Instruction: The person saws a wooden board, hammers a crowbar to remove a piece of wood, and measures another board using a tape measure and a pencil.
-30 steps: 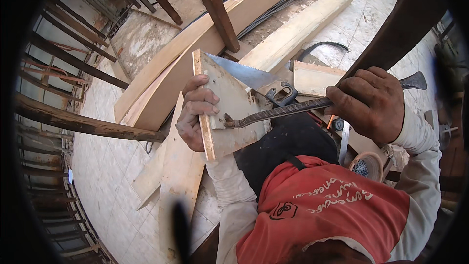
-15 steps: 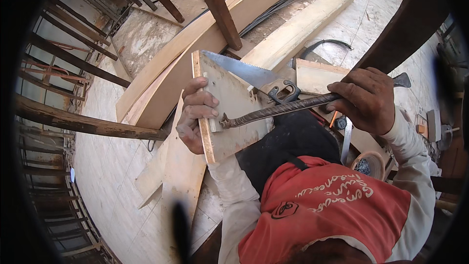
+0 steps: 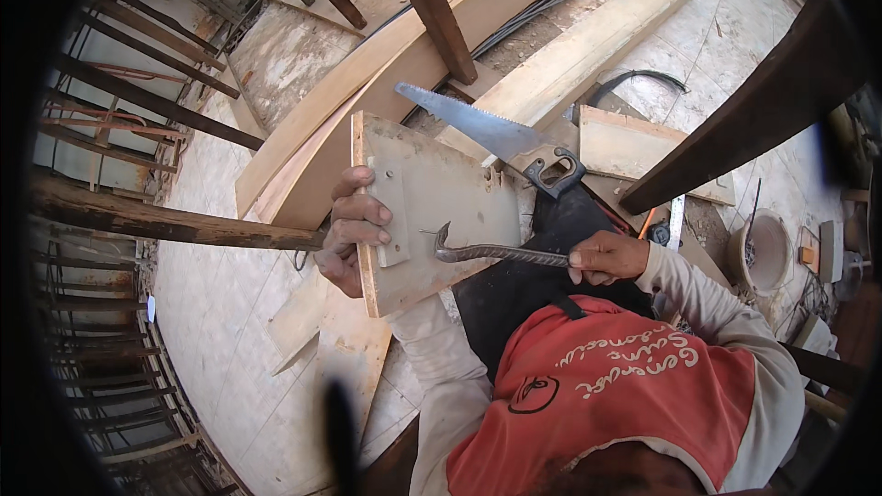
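1. My right hand [image 3: 608, 257] is closed tight around the shaft of a ribbed steel pry bar [image 3: 501, 254], whose hooked claw sits at a bent nail [image 3: 430, 233] standing out of the board.
2. My left hand [image 3: 351, 231] grips the left edge of the plywood board [image 3: 441, 193], fingers curled over its face beside a small wooden cleat [image 3: 390, 213].
3. Beyond the board's top edge lies a handsaw [image 3: 496, 133].
4. Farther off, long timber planks [image 3: 570, 60] lie across the floor.
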### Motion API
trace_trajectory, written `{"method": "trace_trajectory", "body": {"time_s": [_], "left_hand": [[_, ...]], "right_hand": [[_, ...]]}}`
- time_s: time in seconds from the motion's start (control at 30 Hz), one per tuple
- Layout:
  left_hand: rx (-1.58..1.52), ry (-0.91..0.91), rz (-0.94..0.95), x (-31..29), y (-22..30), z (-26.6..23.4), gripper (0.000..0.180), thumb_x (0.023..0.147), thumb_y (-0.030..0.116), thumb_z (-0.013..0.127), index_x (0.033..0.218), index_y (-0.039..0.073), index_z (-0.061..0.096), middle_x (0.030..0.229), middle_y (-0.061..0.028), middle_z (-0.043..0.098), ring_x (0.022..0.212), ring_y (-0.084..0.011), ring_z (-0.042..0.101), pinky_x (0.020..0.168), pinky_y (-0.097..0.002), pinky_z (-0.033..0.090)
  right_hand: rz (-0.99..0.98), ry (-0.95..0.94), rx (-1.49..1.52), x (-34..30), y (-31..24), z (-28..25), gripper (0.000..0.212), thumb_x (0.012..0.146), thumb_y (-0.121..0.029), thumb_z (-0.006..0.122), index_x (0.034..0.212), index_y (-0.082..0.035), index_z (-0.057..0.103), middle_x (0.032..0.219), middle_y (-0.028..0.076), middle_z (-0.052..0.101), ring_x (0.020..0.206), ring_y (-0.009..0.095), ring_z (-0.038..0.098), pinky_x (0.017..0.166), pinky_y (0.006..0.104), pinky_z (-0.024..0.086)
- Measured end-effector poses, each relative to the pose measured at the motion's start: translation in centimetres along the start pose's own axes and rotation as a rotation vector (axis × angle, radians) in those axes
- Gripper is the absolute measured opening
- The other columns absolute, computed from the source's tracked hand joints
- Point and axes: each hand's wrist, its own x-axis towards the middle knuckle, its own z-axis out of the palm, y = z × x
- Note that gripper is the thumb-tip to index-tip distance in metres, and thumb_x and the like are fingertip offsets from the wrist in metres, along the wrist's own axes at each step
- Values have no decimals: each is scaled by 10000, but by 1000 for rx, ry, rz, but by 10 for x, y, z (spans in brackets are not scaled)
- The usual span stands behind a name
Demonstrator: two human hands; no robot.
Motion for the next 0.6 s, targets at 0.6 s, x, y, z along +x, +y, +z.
{"method": "trace_trajectory", "body": {"time_s": [0.6], "left_hand": [[4,-79,29,-15,6,24,700,1069,503,194,644,62,533,819,-149,631,1179,-397,532,1042,-574,386]], "right_hand": [[-277,560,-1146,-88,-152,-26,288,938,-368,661,878,-88,695,687,126,667,637,341,663,588,449,506]]}}
